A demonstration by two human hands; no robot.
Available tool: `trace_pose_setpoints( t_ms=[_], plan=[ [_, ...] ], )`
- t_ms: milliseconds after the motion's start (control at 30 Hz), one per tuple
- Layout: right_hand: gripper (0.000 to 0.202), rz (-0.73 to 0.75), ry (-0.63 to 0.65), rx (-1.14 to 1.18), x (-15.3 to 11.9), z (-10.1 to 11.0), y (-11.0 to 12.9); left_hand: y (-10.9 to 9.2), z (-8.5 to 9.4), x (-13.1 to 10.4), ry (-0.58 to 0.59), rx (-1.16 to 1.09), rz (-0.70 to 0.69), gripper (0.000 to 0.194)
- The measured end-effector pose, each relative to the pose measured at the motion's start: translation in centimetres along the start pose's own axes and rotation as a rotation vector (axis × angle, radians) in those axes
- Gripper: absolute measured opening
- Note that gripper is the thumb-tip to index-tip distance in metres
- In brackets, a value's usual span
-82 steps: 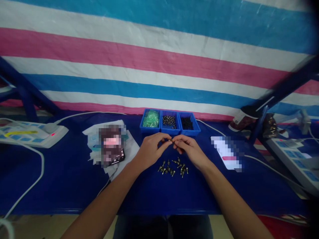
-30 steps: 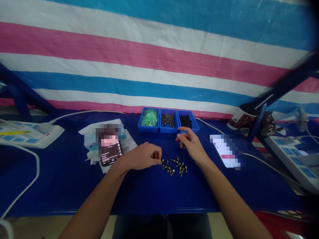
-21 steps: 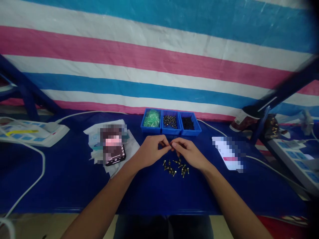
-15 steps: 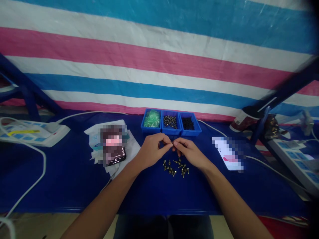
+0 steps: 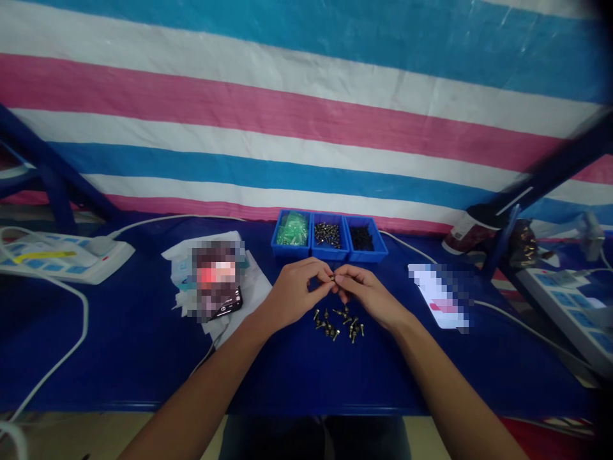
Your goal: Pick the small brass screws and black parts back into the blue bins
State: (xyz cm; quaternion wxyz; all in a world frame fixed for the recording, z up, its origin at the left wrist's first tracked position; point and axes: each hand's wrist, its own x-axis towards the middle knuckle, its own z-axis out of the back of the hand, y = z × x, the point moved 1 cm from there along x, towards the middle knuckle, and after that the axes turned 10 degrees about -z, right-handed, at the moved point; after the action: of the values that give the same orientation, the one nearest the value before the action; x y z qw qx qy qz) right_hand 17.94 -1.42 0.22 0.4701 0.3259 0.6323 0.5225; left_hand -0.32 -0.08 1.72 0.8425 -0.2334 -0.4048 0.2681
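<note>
"Where were the hands?"

"The left hand [image 5: 294,291] and right hand [image 5: 368,294] met above the blue counter [image 5: 287,377], the fingers [image 5: 350,283] of both pinching a small metal part [image 5: 332,278] between them. Its exact shape was largely covered by that grip."

"And closest by?"

"Loose screws [image 5: 354,328] lay scattered on the counter, just on the body's side of the fingers."

"Beyond them?"

"Side by side, just past the fingers, stood a left tray [image 5: 288,250] holding green plastic packaging [image 5: 293,228], a middle tray [image 5: 329,254] of metal fasteners [image 5: 327,235] and a right tray [image 5: 370,257] of small black pieces [image 5: 361,238]."

"What flanked the scene?"

"Well left of the fingers, a dark phone [image 5: 228,309] rested on white paper [image 5: 251,287], partly blurred out. To their right lay a lit phone [image 5: 438,300], also partly blurred, with a dark cup [image 5: 465,232] farther off."
</note>
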Motion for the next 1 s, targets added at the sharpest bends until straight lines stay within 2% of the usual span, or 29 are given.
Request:
trace_pose_setpoints(
  t_ms=[133, 233, 300, 367, 467, 500, 567, 667, 733, 800, 900, 1000],
  plan=[
    [0.022, -0.001, 0.003, -0.015, -0.1, 0.1, 0.1, -0.1, 0.1, 0.0, -0.020, 0.021, 0.000, 0.010],
    [0.030, -0.018, 0.010, -0.009, -0.1, 0.1, 0.0, -0.3, 0.6, 0.1, -0.100, 0.048, 0.045, 0.014],
    [0.026, 0.007, -0.023, 0.038, -0.1, 0.0, 0.0, -0.2, 1.0, 0.1, -0.173, 0.070, 0.092, 0.019],
    [0.022, 0.064, -0.130, 0.122, -0.1, 0.0, 0.0, 0.1, 1.3, 0.1, -0.245, 0.099, 0.145, 0.023],
    [0.059, 0.115, -0.355, 0.239, 0.2, 0.4, -0.1, 0.9, 1.6, 0.1, -0.254, 0.150, 0.218, 0.024],
    [0.063, 0.116, -0.412, 0.263, 0.3, 0.6, -0.2, 1.1, 1.6, 0.1, -0.220, 0.163, 0.233, 0.022],
    [0.059, 0.103, -0.469, 0.293, 0.6, 1.1, -0.5, 1.6, 1.6, 0.0, -0.097, 0.181, 0.238, 0.016],
    [0.044, 0.088, -0.455, 0.301, 0.8, 1.8, -0.6, 2.0, 1.5, -0.6, 0.184, 0.164, 0.190, 0.009],
    [0.039, 0.085, -0.435, 0.305, 0.8, 2.1, -0.6, 2.1, 1.5, -1.1, 0.379, 0.117, 0.154, 0.016],
    [0.035, 0.082, -0.423, 0.305, 0.8, 2.2, -0.5, 2.1, 1.6, -1.5, 0.516, 0.075, 0.136, 0.024],
    [0.031, 0.069, -0.407, 0.300, 0.7, 2.1, -0.5, 2.1, 1.4, -1.8, 0.624, 0.044, 0.133, 0.027],
    [0.029, 0.057, -0.395, 0.295, 0.7, 2.0, -0.5, 2.0, 1.1, -1.7, 0.667, 0.031, 0.137, 0.017]
  ],
)
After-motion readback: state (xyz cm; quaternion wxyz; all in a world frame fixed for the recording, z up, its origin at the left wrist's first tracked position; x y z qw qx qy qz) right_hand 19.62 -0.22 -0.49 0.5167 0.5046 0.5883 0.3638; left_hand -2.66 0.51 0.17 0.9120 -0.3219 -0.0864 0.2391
